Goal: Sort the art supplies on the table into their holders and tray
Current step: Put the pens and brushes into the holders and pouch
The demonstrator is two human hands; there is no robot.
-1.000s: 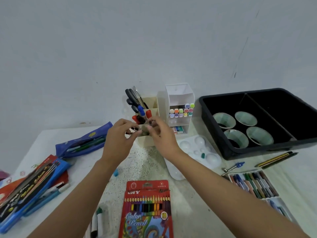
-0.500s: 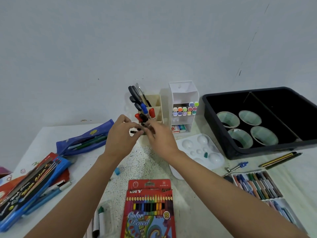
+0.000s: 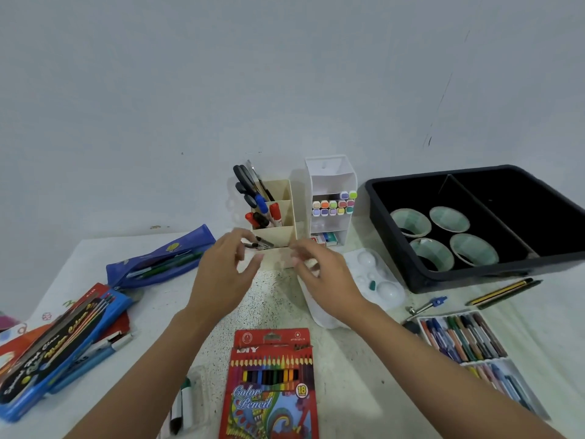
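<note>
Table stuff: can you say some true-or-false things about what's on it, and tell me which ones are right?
The tray holds four tape rolls. True.
The scissors lie in the tray. False: they stand in the beige holder.
The pencil box is red. True.
The pouch is green. False: it is blue.
</note>
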